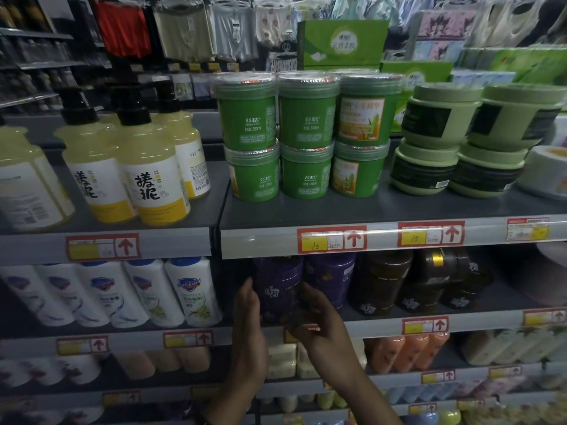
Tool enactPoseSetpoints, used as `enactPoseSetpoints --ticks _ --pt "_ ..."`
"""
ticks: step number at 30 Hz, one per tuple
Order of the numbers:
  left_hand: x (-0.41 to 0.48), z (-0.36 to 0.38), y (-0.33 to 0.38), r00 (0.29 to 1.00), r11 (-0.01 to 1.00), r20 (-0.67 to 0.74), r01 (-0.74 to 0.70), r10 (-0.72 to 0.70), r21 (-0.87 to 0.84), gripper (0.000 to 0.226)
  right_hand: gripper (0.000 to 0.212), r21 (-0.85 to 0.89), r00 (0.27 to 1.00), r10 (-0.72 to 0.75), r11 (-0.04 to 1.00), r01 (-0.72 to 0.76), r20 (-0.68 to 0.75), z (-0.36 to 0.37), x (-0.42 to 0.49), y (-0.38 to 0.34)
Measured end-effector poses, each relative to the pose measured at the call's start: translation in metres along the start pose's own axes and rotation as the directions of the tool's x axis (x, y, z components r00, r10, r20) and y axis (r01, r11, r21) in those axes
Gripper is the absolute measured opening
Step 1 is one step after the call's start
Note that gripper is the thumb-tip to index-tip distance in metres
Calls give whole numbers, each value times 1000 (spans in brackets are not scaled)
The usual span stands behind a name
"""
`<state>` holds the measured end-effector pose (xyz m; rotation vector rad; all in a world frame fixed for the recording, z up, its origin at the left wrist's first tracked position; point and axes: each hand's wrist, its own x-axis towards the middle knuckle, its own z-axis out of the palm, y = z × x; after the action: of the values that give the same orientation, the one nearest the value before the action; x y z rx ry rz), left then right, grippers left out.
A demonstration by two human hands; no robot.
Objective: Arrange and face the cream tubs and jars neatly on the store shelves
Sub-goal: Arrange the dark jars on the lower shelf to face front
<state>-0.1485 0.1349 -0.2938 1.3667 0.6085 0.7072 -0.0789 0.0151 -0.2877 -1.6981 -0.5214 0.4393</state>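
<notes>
Clearly both hands were on the purple tub (277, 291), which stood at the left end of the second shelf (383, 326), front row. The left hand (247, 320) lay flat vs. its left wall, fingers straight. The right hand (319, 325) curled round the lower front-right, approx. at the base (a bit blurred, so exact finger spots were unclear). It looked like a rigid plastic tub, prob. full & fairly heavy, so no squash risk, but the glossy wall could slip under a flat palm. Best hold, I'd say: both sides of the body, low down, not the lid, then twist till the label faced out. The neighbour tub (331, 277) sat just beside it, touching or not I couldn't tell, leaving little finger room there. Green tubs (306, 136) stood stacked on the shelf above, labels not all facing one way.
</notes>
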Motion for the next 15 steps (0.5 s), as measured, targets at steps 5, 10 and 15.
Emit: enactPoseSetpoints --ticks 5,10,15 --pt "-10 13 3 981 1000 -194 2 2 21 9 54 82 982 76 995 -62 -175 -4 2 8" --pt "-25 27 0 1000 986 -7 -6 7 166 19 46 177 928 137 981 -79 -345 -16 5 12" --pt "-33 48 -1 980 961 186 11 -65 275 55 50 274 904 187 958 -82 -383 -36 8 9"
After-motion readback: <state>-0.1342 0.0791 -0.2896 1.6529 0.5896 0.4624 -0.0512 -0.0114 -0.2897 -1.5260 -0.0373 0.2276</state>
